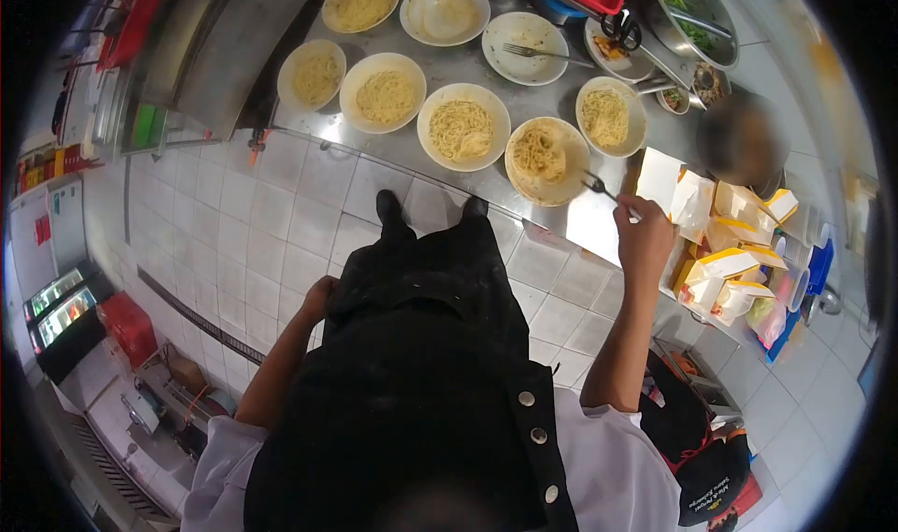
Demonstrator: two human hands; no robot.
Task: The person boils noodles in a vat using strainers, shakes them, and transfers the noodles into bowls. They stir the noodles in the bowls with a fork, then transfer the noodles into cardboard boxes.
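Note:
My right hand (645,225) is closed on the handle of a fork (599,186). The fork's tines are at the right rim of a bowl of brownish noodles (540,155), close to the counter's front edge. Left of it stands a bowl of pale noodles (458,125), and behind it to the right another noodle bowl (610,116). My left hand (320,298) hangs low beside the black apron (421,298), away from the bowls; its fingers are mostly hidden.
More noodle bowls (383,93) line the steel counter (412,148). At the back are a nearly emptied bowl (444,13), a white bowl with a second fork (526,48) and a metal pot with greens (687,13). Yellow-white cartons (725,261) crowd the right end.

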